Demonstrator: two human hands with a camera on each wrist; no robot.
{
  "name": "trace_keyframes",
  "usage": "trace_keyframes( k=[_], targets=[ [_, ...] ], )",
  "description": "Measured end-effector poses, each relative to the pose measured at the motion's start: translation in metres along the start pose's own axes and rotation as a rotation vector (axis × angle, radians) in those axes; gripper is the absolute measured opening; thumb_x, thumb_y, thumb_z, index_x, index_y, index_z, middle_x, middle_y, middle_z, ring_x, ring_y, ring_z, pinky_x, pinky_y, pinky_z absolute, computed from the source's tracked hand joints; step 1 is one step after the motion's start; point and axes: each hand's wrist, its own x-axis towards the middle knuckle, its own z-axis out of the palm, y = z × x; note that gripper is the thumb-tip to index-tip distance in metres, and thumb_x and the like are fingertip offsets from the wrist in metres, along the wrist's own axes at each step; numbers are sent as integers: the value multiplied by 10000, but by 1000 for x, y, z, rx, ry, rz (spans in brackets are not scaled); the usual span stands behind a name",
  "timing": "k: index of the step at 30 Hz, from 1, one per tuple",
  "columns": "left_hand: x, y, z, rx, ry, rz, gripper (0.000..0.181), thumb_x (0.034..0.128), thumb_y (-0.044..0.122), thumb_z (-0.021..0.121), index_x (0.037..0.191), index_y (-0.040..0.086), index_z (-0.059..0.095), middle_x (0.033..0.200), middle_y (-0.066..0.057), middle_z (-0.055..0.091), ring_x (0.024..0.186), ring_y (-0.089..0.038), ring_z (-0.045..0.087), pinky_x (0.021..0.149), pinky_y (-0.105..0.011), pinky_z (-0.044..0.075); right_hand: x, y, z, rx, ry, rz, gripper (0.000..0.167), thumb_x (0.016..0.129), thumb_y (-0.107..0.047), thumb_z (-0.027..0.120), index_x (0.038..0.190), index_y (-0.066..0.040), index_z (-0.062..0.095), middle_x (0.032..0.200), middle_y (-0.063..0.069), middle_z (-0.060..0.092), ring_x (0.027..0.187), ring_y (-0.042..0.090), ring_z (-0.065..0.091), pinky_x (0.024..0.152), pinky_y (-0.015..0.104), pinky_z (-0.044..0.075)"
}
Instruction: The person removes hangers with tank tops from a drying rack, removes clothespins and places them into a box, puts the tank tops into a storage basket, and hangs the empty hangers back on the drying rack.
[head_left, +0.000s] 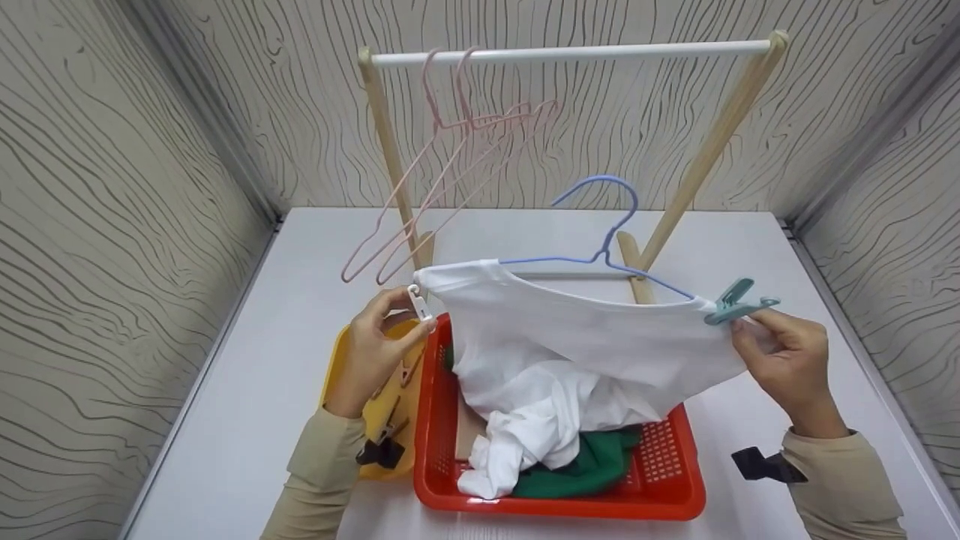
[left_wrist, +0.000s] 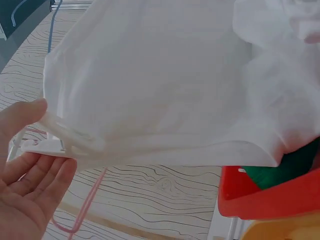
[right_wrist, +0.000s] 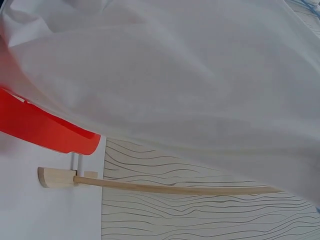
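A white shirt (head_left: 570, 330) hangs on a blue wire hanger (head_left: 600, 259), its lower part bunched over a red basket (head_left: 559, 506). My left hand (head_left: 375, 337) pinches a white clothespin (head_left: 421, 303) beside the shirt's left shoulder. In the left wrist view, that clothespin (left_wrist: 46, 146) lies between thumb and fingers, close to the cloth. A teal clothespin (head_left: 739, 302) is clipped at the right shoulder, near the hanger's end. Just below it, my right hand (head_left: 791, 360) grips the shirt's edge; some fingers are hidden. The right wrist view shows cloth (right_wrist: 175, 80) but not the hand.
Behind stands a wooden rack with a white rail (head_left: 585, 52); two pink hangers (head_left: 420, 217) hang at its left. Green cloth (head_left: 581, 469) lies in the red basket. A yellow tray (head_left: 341, 367) with several clothespins sits left of it, partly behind my left arm.
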Motion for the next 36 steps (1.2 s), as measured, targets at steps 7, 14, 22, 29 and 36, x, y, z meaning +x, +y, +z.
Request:
trace_keyframes(
  k=[7, 14, 22, 29, 36],
  targets=[
    [-7, -20, -1, 124, -18, -92, 454, 816, 185, 767, 1220, 62, 603, 1139, -97, 694, 1035, -244, 692, 949, -399, 559, 1, 0, 0, -6, -2, -11, 135, 803, 94, 615, 786, 228, 623, 996, -251, 682, 890, -126, 660, 731, 18, 498],
    [-13, -39, -2, 203, -59, -161, 483, 830, 243, 754, 1240, 44, 592, 1134, -104, 690, 1038, -249, 678, 948, -433, 559, 2, 1, 0, 5, -1, -13, 152, 814, 79, 620, 792, 229, 625, 997, -240, 689, 892, -119, 665, 731, 22, 501],
    [-20, -53, -2, 280, -105, -196, 427, 843, 210, 742, 1221, 74, 598, 1100, -95, 676, 1015, -232, 646, 936, -426, 569, 2, -1, 0, -1, 0, -6, 147, 808, 84, 630, 808, 231, 632, 994, -247, 686, 880, -127, 662, 716, 17, 500],
    [-28, -63, -3, 380, -187, -317, 422, 872, 205, 710, 1257, 89, 582, 1181, -101, 649, 1030, -247, 622, 933, -432, 571, 2, -1, 0, -2, -10, -10, 148, 812, 84, 627, 814, 231, 632, 1010, -241, 686, 897, -119, 663, 730, 24, 503],
    [-33, -73, -4, 407, -276, -416, 341, 871, 148, 703, 1189, 84, 598, 1108, -104, 670, 974, -240, 628, 914, -429, 579, 2, 0, 0, 4, -9, -21, 184, 828, 50, 636, 809, 233, 628, 1016, -234, 687, 912, -111, 664, 743, 28, 502]
  ],
)
